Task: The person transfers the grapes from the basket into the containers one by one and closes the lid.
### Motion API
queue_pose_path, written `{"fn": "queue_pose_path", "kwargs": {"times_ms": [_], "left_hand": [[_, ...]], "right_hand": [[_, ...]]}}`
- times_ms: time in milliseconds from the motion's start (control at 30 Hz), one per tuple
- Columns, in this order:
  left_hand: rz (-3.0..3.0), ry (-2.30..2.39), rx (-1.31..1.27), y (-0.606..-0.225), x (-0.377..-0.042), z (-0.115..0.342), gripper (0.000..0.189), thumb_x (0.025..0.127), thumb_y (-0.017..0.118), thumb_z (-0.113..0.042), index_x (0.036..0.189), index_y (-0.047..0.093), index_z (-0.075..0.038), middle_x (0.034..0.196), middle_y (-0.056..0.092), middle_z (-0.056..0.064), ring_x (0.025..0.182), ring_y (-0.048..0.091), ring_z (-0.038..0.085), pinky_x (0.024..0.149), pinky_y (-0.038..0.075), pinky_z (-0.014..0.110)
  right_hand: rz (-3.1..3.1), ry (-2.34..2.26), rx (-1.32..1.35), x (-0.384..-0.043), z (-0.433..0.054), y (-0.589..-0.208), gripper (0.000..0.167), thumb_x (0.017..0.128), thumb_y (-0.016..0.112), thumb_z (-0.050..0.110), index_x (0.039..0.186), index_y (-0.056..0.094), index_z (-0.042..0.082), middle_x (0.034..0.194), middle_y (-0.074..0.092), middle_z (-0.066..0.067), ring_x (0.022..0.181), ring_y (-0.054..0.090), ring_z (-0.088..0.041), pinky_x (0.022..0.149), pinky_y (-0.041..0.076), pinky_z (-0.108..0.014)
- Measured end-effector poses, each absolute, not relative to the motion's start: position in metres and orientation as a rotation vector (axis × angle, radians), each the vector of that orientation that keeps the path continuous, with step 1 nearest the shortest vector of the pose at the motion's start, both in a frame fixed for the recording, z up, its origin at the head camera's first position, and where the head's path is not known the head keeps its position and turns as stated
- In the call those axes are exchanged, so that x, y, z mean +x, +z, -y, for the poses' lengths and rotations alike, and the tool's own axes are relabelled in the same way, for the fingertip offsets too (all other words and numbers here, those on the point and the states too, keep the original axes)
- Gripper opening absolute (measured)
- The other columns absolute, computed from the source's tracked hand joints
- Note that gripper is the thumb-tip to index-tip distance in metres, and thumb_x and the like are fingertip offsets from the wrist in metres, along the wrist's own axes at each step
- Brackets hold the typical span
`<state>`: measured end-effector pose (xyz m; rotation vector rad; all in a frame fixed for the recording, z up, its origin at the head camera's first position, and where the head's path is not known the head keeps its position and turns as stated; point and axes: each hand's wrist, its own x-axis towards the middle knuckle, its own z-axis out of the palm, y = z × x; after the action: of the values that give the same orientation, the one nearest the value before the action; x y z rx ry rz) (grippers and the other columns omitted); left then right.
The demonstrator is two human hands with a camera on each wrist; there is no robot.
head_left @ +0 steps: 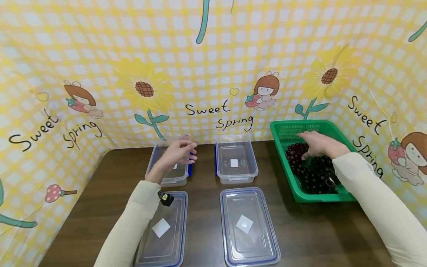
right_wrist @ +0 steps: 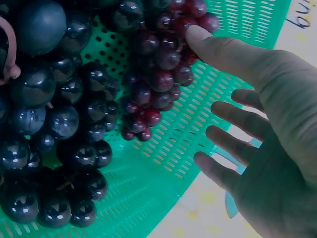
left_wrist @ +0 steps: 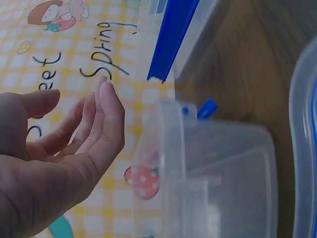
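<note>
My left hand [head_left: 180, 152] hovers over the left clear plastic container [head_left: 176, 181], its fingers loosely bent and holding nothing. In the left wrist view that hand [left_wrist: 74, 148] is beside the container's wall [left_wrist: 223, 148]. My right hand [head_left: 318, 144] reaches over the green basket [head_left: 278, 148], fingers spread. Beneath it lie a bunch of red grapes [head_left: 294, 155] and dark black grapes [head_left: 313, 178]. The right wrist view has the right hand [right_wrist: 247, 119] with its thumb overlapping the red grapes [right_wrist: 166, 59]; the black grapes [right_wrist: 59, 119] fill the left side.
A second clear container [head_left: 237, 178] with a blue clip stands between the left one and the basket. Two clear lids [head_left: 250, 241] with blue seals lie in front, one partly under the left forearm. A yellow checked cloth [head_left: 213, 74] hangs behind the brown table [head_left: 200, 222].
</note>
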<state>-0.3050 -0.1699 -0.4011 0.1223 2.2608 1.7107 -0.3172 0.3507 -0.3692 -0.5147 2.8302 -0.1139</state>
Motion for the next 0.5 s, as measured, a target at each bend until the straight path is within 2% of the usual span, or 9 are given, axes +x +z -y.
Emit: {"fn": "queue_pose_path", "kwargs": {"times_ms": [300,400,500], "left_hand": [[-2.192,1.722,0.099,-0.410,-0.308,0.135,0.047,0.111,0.054,-0.029,0.148,0.052,0.001,0.130,0.060,0.026,0.102,0.076,0.030,0.092,0.065,0.042],[-2.195,1.712,0.094,-0.412,-0.310,0.122,0.049,0.111,0.056,-0.029,0.149,0.052,0.000,0.130,0.061,0.024,0.096,0.074,0.022,0.092,0.065,0.041],[-2.184,1.717,0.060,-0.416,-0.317,0.115,0.050,0.110,0.058,-0.029,0.152,0.051,-0.002,0.131,0.062,0.022,0.094,0.073,0.020,0.091,0.065,0.039]], "right_hand": [[-2.781,-0.117,-0.540,-0.332,-0.349,-0.391,0.098,0.081,0.092,0.017,0.161,0.038,0.002,0.160,0.037,-0.038,0.145,0.033,-0.063,0.105,0.047,-0.071],[-2.773,-0.081,-0.527,-0.333,-0.345,-0.393,0.098,0.079,0.093,0.016,0.161,0.040,0.004,0.161,0.037,-0.037,0.145,0.033,-0.063,0.101,0.050,-0.068],[-2.765,-0.052,-0.512,-0.335,-0.341,-0.393,0.099,0.079,0.093,0.014,0.161,0.040,0.006,0.162,0.037,-0.035,0.145,0.034,-0.062,0.098,0.053,-0.065]]}}
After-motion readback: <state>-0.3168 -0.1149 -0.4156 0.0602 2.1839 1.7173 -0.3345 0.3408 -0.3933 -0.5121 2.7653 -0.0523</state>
